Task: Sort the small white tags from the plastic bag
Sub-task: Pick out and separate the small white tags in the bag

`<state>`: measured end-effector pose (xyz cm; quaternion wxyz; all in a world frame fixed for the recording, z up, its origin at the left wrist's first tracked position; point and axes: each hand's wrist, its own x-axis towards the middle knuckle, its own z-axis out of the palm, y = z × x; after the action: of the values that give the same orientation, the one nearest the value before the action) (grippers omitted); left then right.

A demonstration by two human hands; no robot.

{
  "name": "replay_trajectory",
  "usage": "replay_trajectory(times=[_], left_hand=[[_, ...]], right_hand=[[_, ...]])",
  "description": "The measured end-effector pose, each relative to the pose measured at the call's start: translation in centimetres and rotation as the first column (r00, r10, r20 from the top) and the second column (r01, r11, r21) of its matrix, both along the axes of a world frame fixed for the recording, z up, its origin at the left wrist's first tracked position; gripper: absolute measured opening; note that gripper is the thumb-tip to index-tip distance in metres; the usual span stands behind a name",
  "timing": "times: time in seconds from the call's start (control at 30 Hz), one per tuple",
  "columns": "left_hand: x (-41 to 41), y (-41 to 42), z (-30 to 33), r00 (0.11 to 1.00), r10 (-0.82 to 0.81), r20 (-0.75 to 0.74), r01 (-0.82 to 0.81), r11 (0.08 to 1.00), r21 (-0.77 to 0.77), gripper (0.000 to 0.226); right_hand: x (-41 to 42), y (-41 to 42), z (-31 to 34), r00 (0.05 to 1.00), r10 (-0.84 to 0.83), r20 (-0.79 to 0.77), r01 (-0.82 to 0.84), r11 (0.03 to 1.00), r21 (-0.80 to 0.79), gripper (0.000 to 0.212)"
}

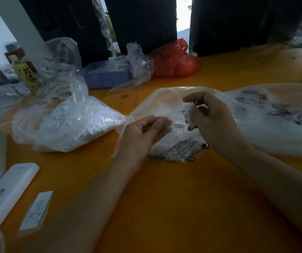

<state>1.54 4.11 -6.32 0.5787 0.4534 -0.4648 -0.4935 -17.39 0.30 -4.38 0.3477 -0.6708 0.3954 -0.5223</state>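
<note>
Paper-thin and nearly weightless, the tags point(188, 115) should flex and cling together, so an edge pinch looks surest. One small stack sits pinched in the right hand point(213, 118) over the open bag point(164, 99) on the counter point(164, 198); more lie loose inside. The left hand point(142, 132) curls its fingers point(162, 122) on the slippery film, seemingly gripping the bag's edge, which will crumple rather than resist.

right hand point(213, 119) pinching white tags point(188, 115), left hand point(142, 132) over plastic bag point(157, 103)
</note>
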Motion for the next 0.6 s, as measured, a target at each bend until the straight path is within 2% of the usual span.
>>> replay_trajectory(times=[0.2,0.33,0.37,0.5,0.6], left_hand=[[-0.11,-0.16,0.06,0.998,0.000,-0.057,0.002,1.000,0.031,0.023],[-0.16,-0.21,-0.08,0.999,-0.021,-0.035,0.021,1.000,0.011,0.015],[-0.17,-0.17,-0.10,1.000,-0.019,-0.013,0.019,1.000,0.000,0.014],[-0.23,0.23,0.18,0.996,-0.016,0.090,0.020,0.999,-0.046,0.017],[-0.23,0.32,0.13,0.990,-0.008,0.139,0.018,0.998,-0.066,0.015]], right_hand=[[-0.28,-0.29,-0.15,0.996,-0.054,-0.069,0.052,0.998,-0.036,0.020],[-0.12,-0.09,0.40,0.998,0.039,0.048,-0.040,0.999,0.014,0.016],[-0.14,-0.03,0.45,0.998,0.045,0.037,-0.045,0.999,0.010,0.017],[-0.35,0.09,0.29,0.976,-0.036,-0.214,0.005,0.990,-0.144,0.036],[-0.29,0.11,0.18,0.976,-0.016,-0.216,-0.020,0.987,-0.161,0.036]])
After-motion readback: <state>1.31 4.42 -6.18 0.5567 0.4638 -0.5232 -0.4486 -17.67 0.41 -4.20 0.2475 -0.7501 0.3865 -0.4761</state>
